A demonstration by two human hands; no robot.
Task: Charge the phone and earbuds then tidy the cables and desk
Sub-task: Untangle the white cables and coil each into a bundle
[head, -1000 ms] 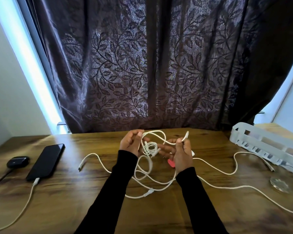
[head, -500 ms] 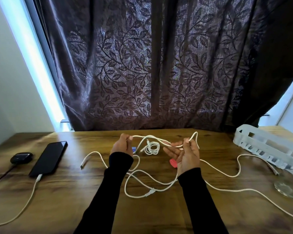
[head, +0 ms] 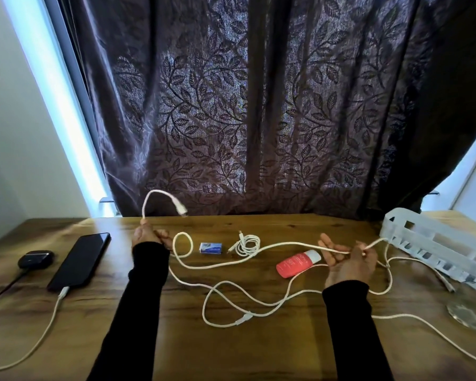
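Note:
A long white cable [head: 280, 246] stretches across the wooden desk [head: 231, 353] between my hands. My left hand [head: 146, 237] grips it near one end, and that plug end arcs up above the hand. My right hand [head: 349, 259] pinches the cable further along, at the right. More white cable lies in loose loops [head: 231, 306] near the desk's front. A small coiled white cable [head: 248, 244] rests at the middle back. The black phone [head: 80, 261] lies at the left with a white cable plugged in. Beside it sits the dark earbuds case [head: 35, 259] on a black lead.
A red tube with a white cap [head: 297, 264] lies by my right hand. A small blue and white box [head: 210, 248] sits mid-desk. A white slotted cable tray [head: 437, 248] stands at the right, a round metal disc [head: 463, 316] before it. A dark leaf-pattern curtain hangs behind.
My hands have moved far apart, pulling the long cable out straight between them. The small coil, held up before, now lies on the desk. The red tube and blue box are uncovered.

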